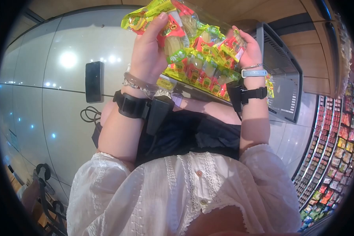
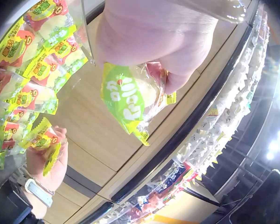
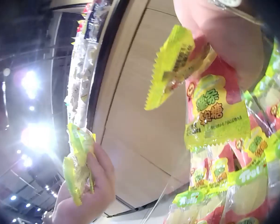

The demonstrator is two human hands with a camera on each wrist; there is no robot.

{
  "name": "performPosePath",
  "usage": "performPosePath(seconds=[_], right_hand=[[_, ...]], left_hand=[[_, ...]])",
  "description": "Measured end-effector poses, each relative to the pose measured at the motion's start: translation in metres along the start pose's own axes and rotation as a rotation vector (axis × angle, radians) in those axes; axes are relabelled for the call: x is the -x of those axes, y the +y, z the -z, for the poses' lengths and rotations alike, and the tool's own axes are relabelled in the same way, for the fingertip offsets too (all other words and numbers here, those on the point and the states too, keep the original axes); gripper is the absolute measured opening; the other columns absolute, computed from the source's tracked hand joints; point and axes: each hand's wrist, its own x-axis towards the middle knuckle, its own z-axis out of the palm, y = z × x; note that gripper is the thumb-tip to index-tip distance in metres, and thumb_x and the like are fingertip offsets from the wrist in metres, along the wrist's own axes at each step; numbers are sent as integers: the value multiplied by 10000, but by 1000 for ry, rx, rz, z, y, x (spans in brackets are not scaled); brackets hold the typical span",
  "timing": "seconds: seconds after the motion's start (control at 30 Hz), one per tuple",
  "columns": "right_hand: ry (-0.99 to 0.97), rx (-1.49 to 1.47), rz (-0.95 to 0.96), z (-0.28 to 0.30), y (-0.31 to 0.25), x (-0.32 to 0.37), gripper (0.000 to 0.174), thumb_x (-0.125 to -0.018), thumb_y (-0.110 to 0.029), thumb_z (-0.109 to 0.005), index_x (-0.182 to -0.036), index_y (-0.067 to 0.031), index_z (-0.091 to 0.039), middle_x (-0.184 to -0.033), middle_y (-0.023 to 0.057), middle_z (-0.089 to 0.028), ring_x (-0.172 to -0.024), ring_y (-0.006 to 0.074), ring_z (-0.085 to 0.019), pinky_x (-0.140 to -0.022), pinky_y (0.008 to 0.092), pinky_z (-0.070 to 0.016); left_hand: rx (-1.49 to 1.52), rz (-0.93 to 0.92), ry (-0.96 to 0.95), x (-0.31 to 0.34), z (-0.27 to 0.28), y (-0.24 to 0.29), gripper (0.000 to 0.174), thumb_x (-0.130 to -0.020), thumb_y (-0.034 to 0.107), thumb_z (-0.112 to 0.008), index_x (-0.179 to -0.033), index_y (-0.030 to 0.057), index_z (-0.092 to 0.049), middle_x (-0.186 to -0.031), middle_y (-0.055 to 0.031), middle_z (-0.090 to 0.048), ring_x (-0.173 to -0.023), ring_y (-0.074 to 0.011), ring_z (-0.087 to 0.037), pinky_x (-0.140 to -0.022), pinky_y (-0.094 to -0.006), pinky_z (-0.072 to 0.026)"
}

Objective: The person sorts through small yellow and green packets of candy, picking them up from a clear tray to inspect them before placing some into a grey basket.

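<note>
My left hand (image 1: 148, 53) grips yellow-and-red gummy candy packets (image 1: 145, 21) at the upper middle of the head view. A green-labelled packet (image 2: 123, 95) hangs below its fingers in the left wrist view. To the right, my right hand (image 1: 251, 50) holds small candy packets (image 1: 233, 46) of the same kind. Its view shows one packet with a printed yellow front (image 3: 217, 112) and another seen from the side (image 3: 175, 67). Between and below the hands, rows of matching packets (image 1: 202, 74) stand in a clear-walled container, partly covered by the held ones.
A grey plastic basket (image 1: 297, 78) stands on the right. A black phone (image 1: 93, 82) lies on the tiled floor (image 1: 31, 70) at the left. Wooden panelling (image 2: 91, 135) lies beyond the hands. Shelves of packaged snacks (image 1: 334, 157) curve along the far right.
</note>
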Motion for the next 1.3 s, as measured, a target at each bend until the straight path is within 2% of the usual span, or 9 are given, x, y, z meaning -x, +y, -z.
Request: performPosePath(seconds=[0.13,0.3,0.43,0.6,0.8,0.87,1.0,1.07,1.3], right_hand=[[-68,-119,-130,-2,-12,7,145,-817,-84,-511,-894,38,-495,-878,168,-566,-790,238,-582,-701,354,-508],[-191,11,36,-23,-10,27,171,-829,-149,-530,-913,-2,-505,-812,140,-590,-704,223,-602,-641,334,-523],[-271,73,106,-39,-13,44,206,-844,-221,-525,-924,-31,-515,-851,150,-584,-748,223,-593,-646,330,-522],[-180,29,187,-54,-11,54,196,-855,-200,-501,-940,-24,-506,-861,150,-580,-762,228,-588,-636,334,-517],[-19,-86,304,-47,-9,38,157,-863,-147,-477,-925,-3,-482,-849,118,-564,-724,249,-586,-596,355,-509],[13,-103,329,-34,-16,23,148,-859,-140,-482,-908,0,-477,-839,103,-556,-708,246,-580,-585,356,-504],[140,144,263,-7,-23,-11,139,-818,-118,-546,-871,-14,-469,-786,69,-526,-646,191,-543,-531,316,-460],[275,396,311,6,-18,-30,161,-845,-66,-483,-975,23,-452,-894,109,-540,-803,229,-573,-714,381,-502],[355,744,121,18,1,-64,192,-822,-84,-533,-959,31,-461,-865,100,-535,-731,210,-581,-614,378,-526]], left_hand=[[-43,116,-124,2,-1,-1,364,-856,154,-468,-1192,33,-394,-1137,-86,-501,-1039,-199,-499,-906,-374,-400],[-272,313,-320,14,-12,2,446,-785,140,-568,-1181,16,-404,-1119,-71,-511,-991,-154,-512,-868,-303,-403],[-273,429,-338,17,-13,0,390,-750,108,-624,-1095,-5,-483,-1037,-75,-564,-926,-142,-544,-807,-279,-438],[-335,427,-497,20,-15,0,418,-750,107,-627,-1116,-10,-464,-1030,-69,-564,-920,-133,-540,-799,-268,-437],[-325,440,-434,21,-15,-1,419,-761,81,-604,-1137,-10,-444,-1056,-69,-550,-934,-123,-526,-815,-268,-427],[-305,351,-421,20,-15,-2,413,-777,86,-579,-1150,-7,-428,-1070,-73,-542,-947,-130,-525,-821,-280,-427],[-256,283,-269,12,-13,2,398,-795,99,-554,-1155,-4,-419,-1082,-76,-534,-970,-143,-521,-835,-293,-423],[-226,252,-230,9,-10,3,376,-810,108,-535,-1151,-2,-420,-1086,-78,-531,-983,-155,-519,-846,-300,-418],[-199,222,-178,8,-8,2,351,-816,118,-536,-1134,8,-435,-1066,-69,-535,-978,-146,-516,-844,-299,-420]])
